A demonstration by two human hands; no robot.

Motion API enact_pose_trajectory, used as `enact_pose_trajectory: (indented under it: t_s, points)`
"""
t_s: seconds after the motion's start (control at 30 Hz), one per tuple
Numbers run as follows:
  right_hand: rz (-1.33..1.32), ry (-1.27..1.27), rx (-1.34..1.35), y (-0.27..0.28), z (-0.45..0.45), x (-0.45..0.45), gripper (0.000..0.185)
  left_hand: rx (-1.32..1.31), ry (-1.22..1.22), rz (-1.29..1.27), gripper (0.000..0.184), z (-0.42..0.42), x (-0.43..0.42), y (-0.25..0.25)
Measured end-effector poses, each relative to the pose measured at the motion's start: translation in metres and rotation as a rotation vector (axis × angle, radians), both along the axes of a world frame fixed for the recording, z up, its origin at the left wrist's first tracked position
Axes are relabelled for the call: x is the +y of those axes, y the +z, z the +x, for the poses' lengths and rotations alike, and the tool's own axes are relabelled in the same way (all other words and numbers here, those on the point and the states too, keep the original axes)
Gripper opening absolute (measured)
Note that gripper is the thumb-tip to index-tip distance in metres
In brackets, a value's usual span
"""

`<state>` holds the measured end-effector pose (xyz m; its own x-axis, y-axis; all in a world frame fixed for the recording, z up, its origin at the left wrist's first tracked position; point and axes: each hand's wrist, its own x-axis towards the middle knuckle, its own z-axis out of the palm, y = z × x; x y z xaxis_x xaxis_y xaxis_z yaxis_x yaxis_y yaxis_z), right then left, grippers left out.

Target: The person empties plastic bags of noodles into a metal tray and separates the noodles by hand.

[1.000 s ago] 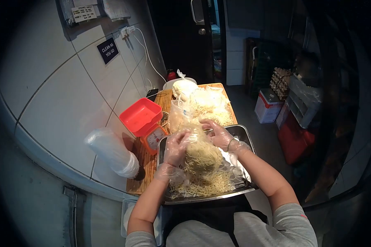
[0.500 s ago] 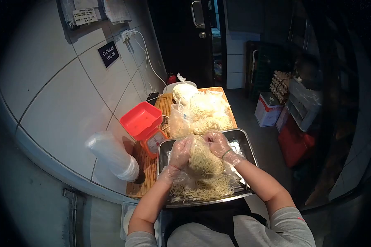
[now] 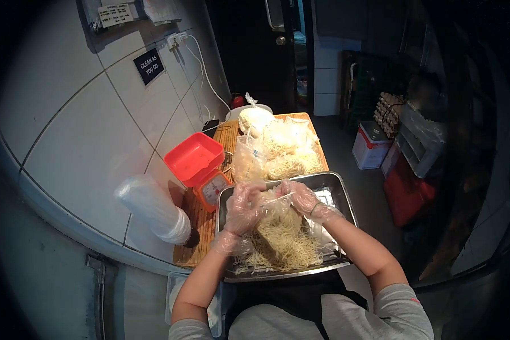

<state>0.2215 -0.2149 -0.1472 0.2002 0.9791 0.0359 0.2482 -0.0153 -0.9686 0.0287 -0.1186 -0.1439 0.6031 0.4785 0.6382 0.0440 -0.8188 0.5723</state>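
Note:
Both my hands wear clear plastic gloves and grip the top of a clear plastic bag of noodles (image 3: 279,229). My left hand (image 3: 246,209) has its fingers bent around the bag's left edge. At the upper right of the bag, my right hand (image 3: 300,198) pinches the plastic. Beneath the bag, loose yellow noodles (image 3: 292,255) lie in a metal tray (image 3: 345,212). Whether the bag's lower part rests on those noodles, I cannot tell. Beyond the tray, bagged noodles (image 3: 289,139) and a clear plastic bag (image 3: 248,158) lie on the wooden table.
A red basin (image 3: 194,158) sits on an orange scale (image 3: 212,190) left of the tray. A wrapped white roll-like bundle (image 3: 153,209) stands by the tiled wall. Egg trays (image 3: 389,116), a white box (image 3: 371,146) and a red container (image 3: 408,192) are at the right.
The bag has come down toward the loose noodles and looks slacker at its top. My left hand's fingers have shifted and bent more. The view has tilted slightly.

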Motion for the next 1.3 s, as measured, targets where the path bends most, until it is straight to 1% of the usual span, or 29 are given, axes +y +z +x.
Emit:
enact_pose_trajectory:
  t_s: [0.03,0.1,0.13,0.17,0.27,0.3,0.33,0.37,0.4,0.43,0.5,0.6,0.63,0.7,0.73,0.77,0.83,0.87,0.9,0.93,1.0,1.03,1.1,1.13,1.17,1.23,1.27,1.3]
  points:
    - [0.041,0.017,-0.022,-0.001,0.0,0.002,0.051,0.133,0.093,0.068,0.037,-0.004,0.003,0.002]
    - [0.154,0.076,-0.233,0.011,0.002,-0.001,0.051,0.184,-0.111,-0.24,0.047,-0.006,0.02,-0.025]
    - [0.212,0.103,-0.339,0.024,0.001,-0.005,0.051,0.208,-0.216,-0.393,0.052,-0.005,0.021,-0.021]
    - [0.224,0.119,-0.395,0.037,-0.004,-0.01,0.051,0.229,-0.353,-0.6,0.049,-0.004,0.02,-0.019]
    - [0.389,0.115,-0.345,0.048,0.003,0.0,0.051,0.138,-0.543,-0.808,0.048,-0.006,0.023,0.01]
    - [0.367,0.061,-0.221,0.05,0.006,0.005,0.052,0.216,-0.439,-0.851,0.049,-0.003,0.04,-0.003]
    - [0.43,0.003,-0.184,0.055,0.008,0.015,0.048,0.212,-0.409,-0.823,0.054,0.001,0.052,-0.001]
    - [0.486,-0.064,-0.221,0.062,0.011,0.021,0.044,0.209,-0.378,-0.793,0.061,0.007,0.064,0.002]
    - [0.542,-0.132,-0.258,0.071,0.01,0.024,0.041,0.158,-0.424,-0.77,0.065,0.009,0.062,0.01]
    - [0.612,-0.105,-0.21,0.077,0.006,0.025,0.04,0.107,-0.472,-0.748,0.07,0.012,0.053,0.029]
    - [0.747,-0.05,-0.11,0.086,-0.005,0.025,0.038,-0.089,-0.715,-0.718,0.081,0.018,0.021,0.059]
    - [0.723,-0.173,-0.449,0.094,-0.028,0.018,0.035,-0.021,-0.62,-0.729,0.102,0.033,-0.001,0.056]
    - [0.782,-0.126,-0.466,0.093,-0.023,0.018,0.033,-0.208,-0.734,-0.897,0.096,0.029,-0.009,0.051]
    - [0.659,-0.055,-0.462,0.088,-0.019,0.013,0.037,-0.21,-0.74,-0.884,0.087,0.019,-0.011,0.045]
    - [0.598,-0.011,-0.458,0.084,-0.018,0.01,0.04,-0.214,-0.735,-0.878,0.082,0.013,-0.015,0.05]
    - [0.494,0.072,-0.458,0.082,-0.017,0.005,0.044,-0.167,-0.611,-0.976,0.056,0.005,-0.023,0.055]
    - [0.287,0.219,-0.474,0.078,-0.011,-0.007,0.052,-0.258,-0.494,-0.955,0.04,-0.024,-0.01,0.031]
    - [0.249,0.263,-0.521,0.07,-0.006,-0.009,0.06,-0.302,-0.444,-0.945,0.033,-0.038,-0.001,0.018]
    - [0.21,0.3,-0.567,0.058,-0.002,-0.009,0.069,-0.283,-0.281,-1.085,0.022,-0.052,-0.006,0.034]
    - [0.169,0.333,-0.613,0.045,-0.002,-0.008,0.077,-0.398,-0.185,-1.085,0.02,-0.065,0.001,0.023]
    - [0.11,0.375,-0.823,0.017,-0.01,-0.014,0.092,-0.621,0.002,-1.076,0.017,-0.085,0.02,-0.017]
    - [0.078,0.391,-0.928,0.009,-0.013,-0.015,0.099,-0.461,0.207,-0.756,0.017,-0.088,0.027,-0.021]
    - [0.06,0.377,-0.867,0.002,-0.013,-0.015,0.109,-0.123,0.569,-0.11,0.017,-0.09,0.035,-0.033]
    - [0.047,0.366,-0.835,0.0,-0.013,-0.018,0.113,-0.027,0.7,-0.086,0.019,-0.084,0.041,-0.041]
    - [0.078,0.358,-0.884,0.002,-0.014,-0.021,0.107,0.073,0.823,-0.06,0.021,-0.075,0.05,-0.048]
    - [0.023,0.328,-0.866,0.004,-0.014,-0.027,0.104,0.707,0.922,-0.084,0.05,-0.057,0.045,0.0]
    - [-0.006,0.311,-0.86,0.005,-0.013,-0.032,0.102,0.643,1.009,0.026,0.052,-0.054,0.053,-0.005]
    - [0.032,0.263,-0.909,0.0,-0.012,-0.035,0.097,0.572,1.093,0.136,0.054,-0.051,0.066,-0.015]
